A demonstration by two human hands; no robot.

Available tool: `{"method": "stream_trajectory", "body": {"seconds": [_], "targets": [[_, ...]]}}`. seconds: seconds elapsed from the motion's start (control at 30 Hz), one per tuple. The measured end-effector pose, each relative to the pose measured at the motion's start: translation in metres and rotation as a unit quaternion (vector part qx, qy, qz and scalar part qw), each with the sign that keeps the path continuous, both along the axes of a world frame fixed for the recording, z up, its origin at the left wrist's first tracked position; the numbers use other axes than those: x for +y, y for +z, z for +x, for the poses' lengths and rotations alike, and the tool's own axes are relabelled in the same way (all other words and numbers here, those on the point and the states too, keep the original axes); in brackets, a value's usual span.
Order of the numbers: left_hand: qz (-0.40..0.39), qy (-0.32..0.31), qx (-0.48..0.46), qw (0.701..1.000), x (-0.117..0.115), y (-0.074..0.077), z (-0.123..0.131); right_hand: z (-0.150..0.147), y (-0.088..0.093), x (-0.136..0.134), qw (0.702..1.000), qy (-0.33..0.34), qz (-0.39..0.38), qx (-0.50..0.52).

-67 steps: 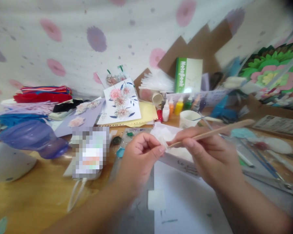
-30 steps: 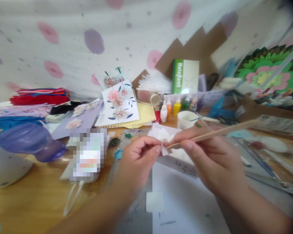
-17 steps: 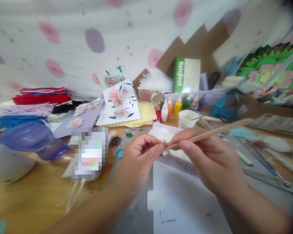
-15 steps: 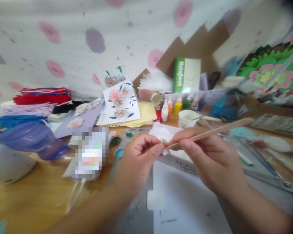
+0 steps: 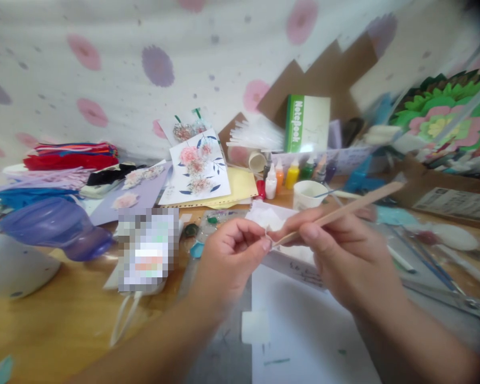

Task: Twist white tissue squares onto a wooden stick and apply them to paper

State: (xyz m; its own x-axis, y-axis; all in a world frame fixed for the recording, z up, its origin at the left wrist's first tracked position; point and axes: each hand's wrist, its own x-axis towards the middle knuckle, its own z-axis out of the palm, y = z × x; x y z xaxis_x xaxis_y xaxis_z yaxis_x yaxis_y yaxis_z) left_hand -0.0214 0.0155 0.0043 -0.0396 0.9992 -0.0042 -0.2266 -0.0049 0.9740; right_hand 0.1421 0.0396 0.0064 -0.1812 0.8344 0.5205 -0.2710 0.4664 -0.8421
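Note:
Slanting up to the right, a flat wooden craft stick (image 5: 356,205) is held between the thumb and fingers of my right hand (image 5: 352,261). Its lower end reaches the fingertips of my left hand (image 5: 226,258), which pinches a small, thin white piece (image 5: 268,233). What that piece is made of is too small to tell. Just behind and below my fingers stands an open white box (image 5: 290,269), with white tissue-like material (image 5: 266,214) in it. A white sheet of paper (image 5: 304,330) with small green marks lies under my hands.
Paint bottles (image 5: 293,175) and a white cup (image 5: 307,194) stand behind the box. A purple glass (image 5: 60,229) and a phone (image 5: 148,250) with a cable are at the left. Brushes (image 5: 432,261) and scissors (image 5: 470,303) lie at the right.
The right hand has shifted slightly, and the stick's upper end has moved left and down. The stick's lower end is still at the left fingertips, where the white piece stays pinched.

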Motion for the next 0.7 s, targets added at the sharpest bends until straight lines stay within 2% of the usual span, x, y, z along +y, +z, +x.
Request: {"method": "stream_trajectory", "body": {"seconds": [0.17,0.33,0.47,0.7], "targets": [[-0.010,0.016,0.015,1.000,0.0009,0.0053,0.0027,0.0002,0.0006,-0.0006,1.000,-0.010,-0.019,0.001],[0.021,0.040,0.084,0.995,0.0004,0.0076,0.0026,-0.0047,0.0013,0.0014,0.999,-0.035,-0.020,-0.019],[0.040,0.050,0.129,0.990,-0.0017,0.0086,0.0024,-0.0085,-0.0002,0.0013,0.999,-0.032,-0.018,-0.021],[0.022,0.043,0.128,0.991,-0.0022,0.0102,0.0030,-0.0023,-0.0010,0.0003,1.000,-0.001,-0.025,0.001]]}}
